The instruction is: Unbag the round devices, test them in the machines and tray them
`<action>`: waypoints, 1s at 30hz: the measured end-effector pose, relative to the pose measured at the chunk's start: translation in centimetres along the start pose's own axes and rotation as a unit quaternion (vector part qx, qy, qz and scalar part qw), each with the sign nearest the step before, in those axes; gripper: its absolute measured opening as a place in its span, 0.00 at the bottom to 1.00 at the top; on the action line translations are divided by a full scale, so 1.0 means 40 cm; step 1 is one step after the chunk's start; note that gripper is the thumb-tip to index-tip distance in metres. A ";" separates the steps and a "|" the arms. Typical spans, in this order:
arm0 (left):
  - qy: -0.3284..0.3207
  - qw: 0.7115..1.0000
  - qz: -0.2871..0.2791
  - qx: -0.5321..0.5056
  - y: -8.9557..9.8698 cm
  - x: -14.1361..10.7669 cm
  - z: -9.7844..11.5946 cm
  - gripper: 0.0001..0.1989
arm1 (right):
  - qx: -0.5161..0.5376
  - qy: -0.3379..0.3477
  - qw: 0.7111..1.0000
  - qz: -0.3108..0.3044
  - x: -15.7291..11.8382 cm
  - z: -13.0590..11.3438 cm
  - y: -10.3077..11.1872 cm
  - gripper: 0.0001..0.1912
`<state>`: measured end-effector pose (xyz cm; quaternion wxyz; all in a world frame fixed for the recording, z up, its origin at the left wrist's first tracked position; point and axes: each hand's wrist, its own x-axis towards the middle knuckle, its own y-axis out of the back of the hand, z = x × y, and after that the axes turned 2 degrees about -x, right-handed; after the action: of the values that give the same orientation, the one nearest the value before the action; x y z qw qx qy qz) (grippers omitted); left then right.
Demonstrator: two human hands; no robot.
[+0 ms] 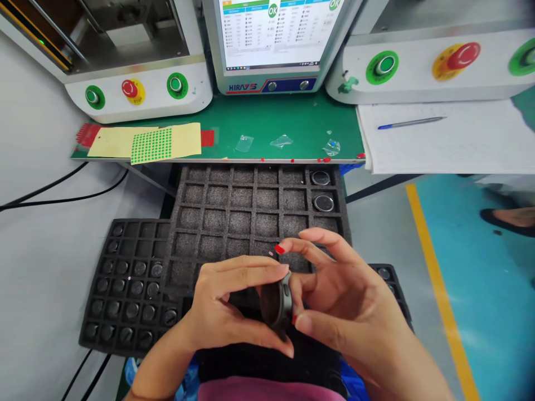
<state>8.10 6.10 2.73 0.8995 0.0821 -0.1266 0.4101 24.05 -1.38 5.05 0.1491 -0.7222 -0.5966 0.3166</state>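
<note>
A round dark watch case (285, 301) stands on edge between my hands, its glossy face turned to the left. My left hand (234, 303) grips its rim, fingers along the top and thumb at the bottom. At the case's back is my right hand (343, 295), thumb and index finger pinched together; whether something small is between them I cannot make out. Its other fingers are raised, one with a red nail. Behind the hands lies a grey foam tray (238, 199) with two round pieces (323, 203) in its right column.
Left, a black tray (125, 287) holds several round parts; another (387, 273) is partly hidden at right. The green shelf (259, 117) bears sticker sheets (151, 142), plastic scraps, papers (438, 145) and a pen (412, 123). Behind stand a monitor (271, 39) and button panels. A person's foot (510, 220) shows far right.
</note>
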 end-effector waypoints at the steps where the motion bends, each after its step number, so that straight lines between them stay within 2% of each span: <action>1: -0.002 1.000 -0.002 0.001 0.001 0.001 0.001 0.37 | 0.000 -0.001 1.000 0.000 0.001 0.000 0.000 0.30; 14: -0.032 0.999 -0.004 0.006 0.002 0.017 0.009 0.36 | 0.057 -0.057 0.996 -0.028 0.006 -0.004 0.003 0.29; 22: -0.056 0.997 -0.009 0.060 0.005 0.019 0.013 0.33 | 0.054 -0.060 0.997 -0.015 -0.004 -0.005 0.004 0.29; 30: -0.044 0.998 -0.007 0.041 0.004 0.020 0.008 0.33 | 0.045 -0.042 0.998 -0.010 -0.004 -0.006 0.000 0.27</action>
<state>8.42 6.70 3.29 0.8917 0.1374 -0.1482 0.4049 24.18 -1.49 5.27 0.1590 -0.6948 -0.5945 0.3721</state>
